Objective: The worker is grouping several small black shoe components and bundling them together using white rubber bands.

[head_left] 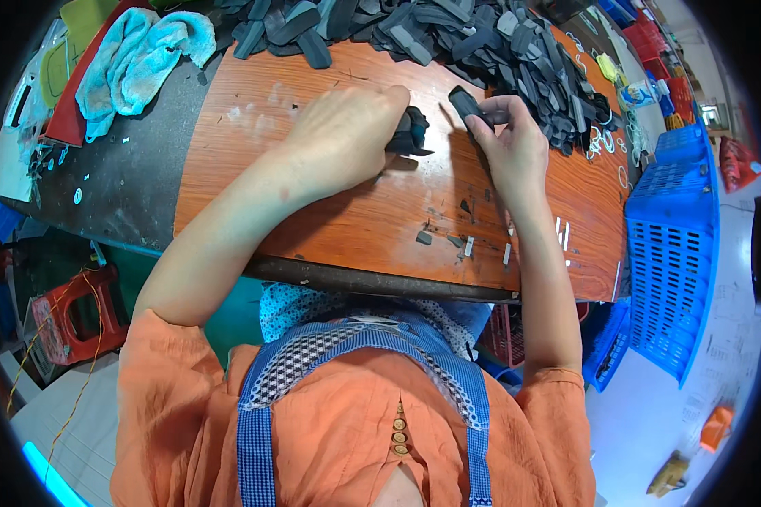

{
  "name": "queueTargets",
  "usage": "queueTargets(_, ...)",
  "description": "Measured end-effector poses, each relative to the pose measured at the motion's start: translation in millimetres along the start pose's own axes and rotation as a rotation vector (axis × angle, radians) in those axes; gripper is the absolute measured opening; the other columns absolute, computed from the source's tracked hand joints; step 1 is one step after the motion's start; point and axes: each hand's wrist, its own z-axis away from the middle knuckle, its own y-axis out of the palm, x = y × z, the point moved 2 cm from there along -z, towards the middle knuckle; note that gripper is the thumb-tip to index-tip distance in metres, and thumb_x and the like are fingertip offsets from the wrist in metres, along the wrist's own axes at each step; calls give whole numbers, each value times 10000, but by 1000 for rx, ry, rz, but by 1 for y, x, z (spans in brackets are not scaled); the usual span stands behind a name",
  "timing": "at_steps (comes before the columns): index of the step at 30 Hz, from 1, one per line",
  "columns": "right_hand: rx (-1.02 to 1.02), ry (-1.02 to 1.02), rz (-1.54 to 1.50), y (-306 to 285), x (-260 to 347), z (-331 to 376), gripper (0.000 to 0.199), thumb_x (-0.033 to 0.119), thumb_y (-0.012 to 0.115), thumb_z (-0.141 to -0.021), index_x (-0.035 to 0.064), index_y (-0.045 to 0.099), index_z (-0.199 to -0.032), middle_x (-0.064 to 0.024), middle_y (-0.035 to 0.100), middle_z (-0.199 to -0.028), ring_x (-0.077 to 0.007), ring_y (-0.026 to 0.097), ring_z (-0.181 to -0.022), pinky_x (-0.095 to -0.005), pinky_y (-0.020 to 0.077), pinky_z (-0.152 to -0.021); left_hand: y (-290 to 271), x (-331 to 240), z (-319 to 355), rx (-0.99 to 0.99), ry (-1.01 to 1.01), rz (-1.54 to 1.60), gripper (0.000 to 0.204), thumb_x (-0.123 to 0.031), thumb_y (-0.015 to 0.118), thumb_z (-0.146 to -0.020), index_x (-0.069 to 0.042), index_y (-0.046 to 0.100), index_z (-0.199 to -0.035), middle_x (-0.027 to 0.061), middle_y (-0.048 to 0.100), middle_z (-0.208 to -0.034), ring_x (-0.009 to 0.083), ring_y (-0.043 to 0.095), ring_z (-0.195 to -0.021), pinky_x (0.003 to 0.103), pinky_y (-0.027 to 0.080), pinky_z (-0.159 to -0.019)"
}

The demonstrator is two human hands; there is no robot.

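Note:
My left hand (345, 133) rests on the orange wooden tabletop (254, 160) and grips a small stack of dark rubber pieces (412, 133). My right hand (507, 144) is just to its right, pinching one dark elongated rubber piece (465, 103) between thumb and fingers. Both hands sit in front of a large heap of similar dark grey and black rubber pieces (482, 42) along the table's far edge.
A light blue towel (139, 59) lies at the far left on a dark mat. A blue plastic crate (672, 245) stands right of the table. Small scraps (469, 245) and white rings (604, 139) lie on the wood. A red stool (76, 313) stands lower left.

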Motion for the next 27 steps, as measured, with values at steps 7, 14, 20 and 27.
queueTargets(7,-11,3,-459,13,-10,9,213,92,812,-872,19,660,-1001,-36,694,-739,-69,637,-569,-240,494,-525,-7,-10,4,240,44,71,284,-59,779,-749,-5,644,-993,193,690,-992,417,665,-1002,500,522,-832)
queueTargets(14,-27,-112,-307,17,3,26,169,81,804,-850,30,677,-949,-51,700,-740,-90,654,-610,-268,509,-586,1,-10,5,167,70,106,350,-53,796,-714,-24,661,-1036,171,707,-989,386,686,-991,496,533,-831)
queueTargets(20,2,-49,-277,16,4,26,168,94,794,-852,31,689,-967,-60,705,-772,-99,646,-619,-286,517,-606,-5,-20,11,379,126,31,347,-42,810,-714,-31,678,-1035,165,710,-980,381,691,-977,502,535,-828)
queueTargets(27,10,-118,-345,17,12,35,137,67,775,-857,31,696,-963,-68,717,-808,-105,653,-647,-279,509,-606,0,-24,10,282,189,104,367,-18,806,-716,-28,663,-1054,153,682,-1008,374,678,-1005,486,541,-828)
